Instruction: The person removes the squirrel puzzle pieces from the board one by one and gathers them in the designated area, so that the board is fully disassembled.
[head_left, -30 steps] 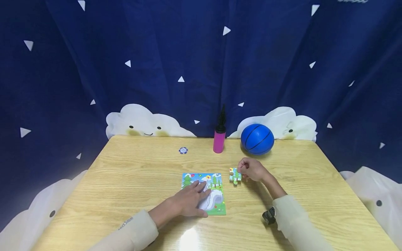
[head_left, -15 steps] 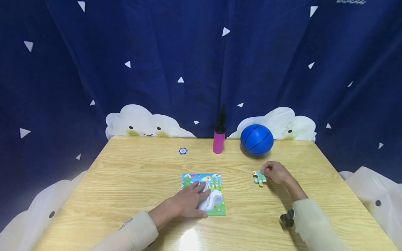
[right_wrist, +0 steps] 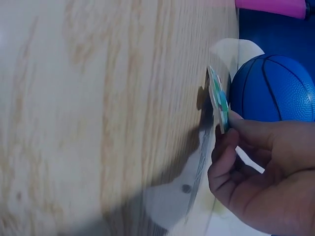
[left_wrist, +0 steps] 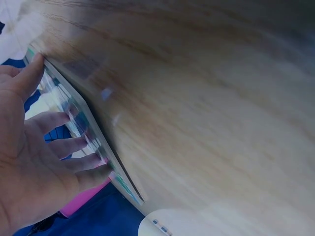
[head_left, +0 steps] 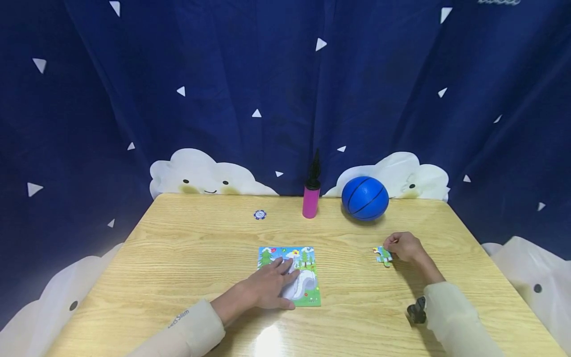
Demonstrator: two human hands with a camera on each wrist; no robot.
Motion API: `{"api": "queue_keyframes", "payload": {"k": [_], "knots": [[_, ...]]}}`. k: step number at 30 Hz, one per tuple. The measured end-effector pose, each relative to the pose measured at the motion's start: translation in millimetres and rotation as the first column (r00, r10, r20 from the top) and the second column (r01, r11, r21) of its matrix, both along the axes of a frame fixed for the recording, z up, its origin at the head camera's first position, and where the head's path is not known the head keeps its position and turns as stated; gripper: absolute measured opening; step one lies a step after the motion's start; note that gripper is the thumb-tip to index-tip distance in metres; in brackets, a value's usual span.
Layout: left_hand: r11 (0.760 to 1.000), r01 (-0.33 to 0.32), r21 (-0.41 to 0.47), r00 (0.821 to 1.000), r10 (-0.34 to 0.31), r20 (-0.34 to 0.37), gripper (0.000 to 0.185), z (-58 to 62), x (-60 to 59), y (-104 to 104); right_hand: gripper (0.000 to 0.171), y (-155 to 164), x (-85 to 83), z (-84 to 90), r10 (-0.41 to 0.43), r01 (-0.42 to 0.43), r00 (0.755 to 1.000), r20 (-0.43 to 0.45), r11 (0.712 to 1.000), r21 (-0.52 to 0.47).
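A light, level hold seems best as the right hand (head_left: 406,246) pinches the piece (head_left: 382,256) by its edge, well right of the puzzle (head_left: 309,296) where the left hand (head_left: 268,285) lies, fingers spread.

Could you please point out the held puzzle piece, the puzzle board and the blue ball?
Puzzle piece (head_left: 384,255), head view: its printed face.
Puzzle board (head_left: 307,284), head view: right part of its picture.
Blue ball (head_left: 365,199), head view: middle of its visible side.
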State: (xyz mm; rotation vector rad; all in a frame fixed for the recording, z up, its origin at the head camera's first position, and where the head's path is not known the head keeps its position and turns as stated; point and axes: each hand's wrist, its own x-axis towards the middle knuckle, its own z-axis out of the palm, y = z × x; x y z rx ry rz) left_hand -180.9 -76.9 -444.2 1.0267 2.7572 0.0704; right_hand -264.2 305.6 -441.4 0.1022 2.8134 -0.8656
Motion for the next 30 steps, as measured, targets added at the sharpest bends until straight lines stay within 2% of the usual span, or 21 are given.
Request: {"api": "queue_keyframes", "payload": {"k": [5, 14, 21, 26, 30], "knots": [[1.000, 0.005, -0.002, 1.000, -0.005, 0.006, 0.079, 0.7, 0.6, 1, 0.015, 4, -1.9, -1.7, -0.015, 0.015, 1.000, 0.002, 0.998, 0.055], [1.000, 0.003, 0.007, 1.000, -0.003, 0.005, 0.080, -1.2, -0.5, 1, 0.015, 4, -3.3, -4.1, -0.061, 0.063, 0.998, -0.027, 0.995, 0.078], [1.000, 0.008, 0.025, 1.000, -0.008, -0.013, 0.080, -5.0, -2.0, -3, 0.017, -18, 0.1, 4.6, 0.054, -0.048, 0.993, -0.108, 0.997, 0.061], [0.999, 0.019, 0.048, 1.000, -0.018, -0.018, 0.079, -5.2, -1.1, -5, 0.017, -50, 5.7, 12.8, 0.095, -0.096, 0.988, -0.125, 0.995, -0.001], [0.998, 0.018, 0.065, 0.999, -0.016, -0.030, 0.077, -5.5, 1.5, -8, 0.014, -78, 9.3, 16.1, 0.148, -0.152, 0.973, -0.175, 0.988, -0.011]]}}
